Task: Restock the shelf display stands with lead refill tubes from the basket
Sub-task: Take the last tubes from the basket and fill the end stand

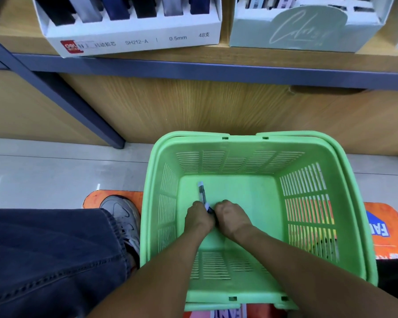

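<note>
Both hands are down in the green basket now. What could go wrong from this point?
1. The left hand and right hand crowd one lead refill tube; it may slip back into the basket.
2. The white display stand overhangs the shelf edge; a bump when restocking might tip it.

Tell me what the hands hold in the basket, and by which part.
Both hands, left hand and right hand, grip the near end of lead refill tubes; the far end sticks out.
</note>
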### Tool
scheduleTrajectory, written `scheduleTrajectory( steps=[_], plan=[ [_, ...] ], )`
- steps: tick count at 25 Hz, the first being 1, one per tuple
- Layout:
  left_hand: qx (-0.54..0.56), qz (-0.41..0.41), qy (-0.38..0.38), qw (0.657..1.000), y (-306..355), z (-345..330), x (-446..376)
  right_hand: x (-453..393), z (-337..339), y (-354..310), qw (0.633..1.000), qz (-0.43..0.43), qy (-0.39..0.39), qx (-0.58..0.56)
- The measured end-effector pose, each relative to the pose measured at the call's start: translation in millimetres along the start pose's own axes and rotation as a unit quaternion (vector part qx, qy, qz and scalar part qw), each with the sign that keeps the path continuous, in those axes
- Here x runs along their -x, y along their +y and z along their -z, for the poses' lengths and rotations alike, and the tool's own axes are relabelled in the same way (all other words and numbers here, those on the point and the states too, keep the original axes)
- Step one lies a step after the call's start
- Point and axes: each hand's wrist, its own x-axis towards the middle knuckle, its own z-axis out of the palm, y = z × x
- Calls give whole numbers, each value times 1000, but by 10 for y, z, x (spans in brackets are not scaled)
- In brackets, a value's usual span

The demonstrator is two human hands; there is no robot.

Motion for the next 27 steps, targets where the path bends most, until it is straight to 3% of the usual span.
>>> scheduleTrajectory(
  steps=[4, 8, 12, 16, 21, 27],
  plan=[
    [149, 19, -38, 988, 22, 44, -10, -38, 57, 149, 985, -86, -23, -145],
    [223, 21, -80, 971, 67, 149, 57, 20, 125, 337, 897, -170, -63, -404],
    [210, 8, -54, 976, 168, 77, 56, 140, 155, 521, 866, -161, -15, -473],
    [310, -27, -66, 948, 152, 46, 132, 209, 164, 577, 843, -101, -34, -527],
    [287, -13, -56, 956, 137, 103, 181, 233, 205, 595, 808, -23, -82, -583],
    [256, -44, -152, 954, 129, 215, 238, 189, 298, 569, 806, -46, -27, -589]
  ],
)
